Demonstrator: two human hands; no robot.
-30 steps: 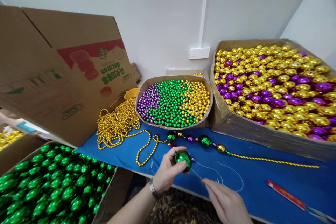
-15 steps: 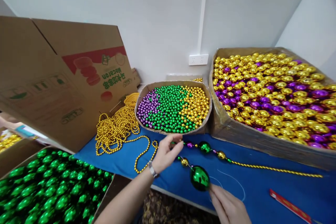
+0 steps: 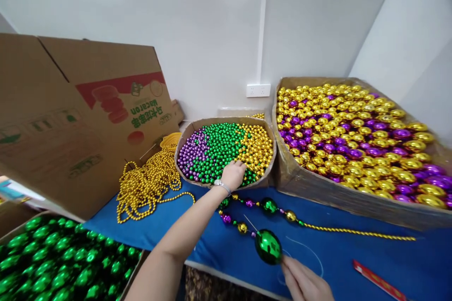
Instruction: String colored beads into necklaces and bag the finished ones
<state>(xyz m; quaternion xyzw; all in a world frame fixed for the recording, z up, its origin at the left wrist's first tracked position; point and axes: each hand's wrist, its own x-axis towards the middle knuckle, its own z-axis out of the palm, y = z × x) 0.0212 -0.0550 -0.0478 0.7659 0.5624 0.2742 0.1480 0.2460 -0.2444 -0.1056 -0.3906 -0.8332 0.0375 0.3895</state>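
Note:
My left hand [image 3: 233,174], with a bracelet at the wrist, reaches into the oval cardboard bin [image 3: 180,169] of small beads. Its fingers are bent close together at the border of the green beads [image 3: 226,138] and gold beads [image 3: 259,143]; whether they grip one is hidden. At the lower right my right hand [image 3: 307,280] pinches the near end of a large green bead [image 3: 268,246]. A thin needle [image 3: 250,222] sticks out of that bead's far end. From there a strand with a gold bead [image 3: 242,228] and a purple bead [image 3: 226,218] curves behind my left wrist.
Past the wrist the strand ends in a gold twisted length [image 3: 356,230] on the blue cloth [image 3: 247,268]. Gold bead chains [image 3: 148,188] lie left, before a large carton [image 3: 116,117]. Boxes hold gold and purple baubles [image 3: 353,136] and green baubles [image 3: 52,263]. A red cutter [image 3: 377,280] lies right.
My left hand has let go of the strand and moved up into the bead bin. The strand now lies on the cloth. My right hand keeps hold of the large green bead.

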